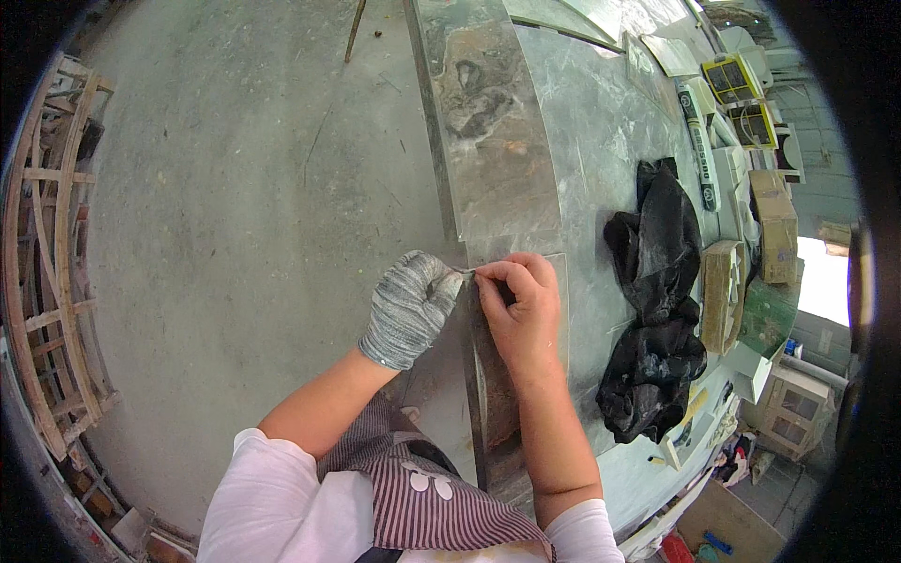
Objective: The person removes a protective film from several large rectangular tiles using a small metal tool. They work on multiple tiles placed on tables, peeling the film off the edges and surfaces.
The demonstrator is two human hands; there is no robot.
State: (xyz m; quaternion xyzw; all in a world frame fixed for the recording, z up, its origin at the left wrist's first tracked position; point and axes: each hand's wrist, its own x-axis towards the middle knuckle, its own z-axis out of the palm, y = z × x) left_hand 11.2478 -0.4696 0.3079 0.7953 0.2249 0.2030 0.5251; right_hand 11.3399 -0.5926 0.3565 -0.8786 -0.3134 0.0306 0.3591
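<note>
My left hand [410, 305] wears a grey knitted glove, and its thumb and fingers are pinched together. My right hand [524, 305] is bare, with thumb and forefinger pinched close to the gloved fingertips. A short, thin, light-coloured bit shows between the two pinches; it is too small to name. Both hands are over the near-left edge of a long table [582, 122]. Just beyond them on that edge lies a flat slab [507, 178] with brown and grey marbling. To the right of my right hand, crumpled black material [657, 263] lies on the table.
Cardboard boxes [774, 225], a white and dark tube [699, 150] and yellow-framed items [734, 80] line the table's right side. A wooden rack [56, 253] stands at the far left, across the grey floor [235, 188]. A striped apron [441, 507] hangs below my arms.
</note>
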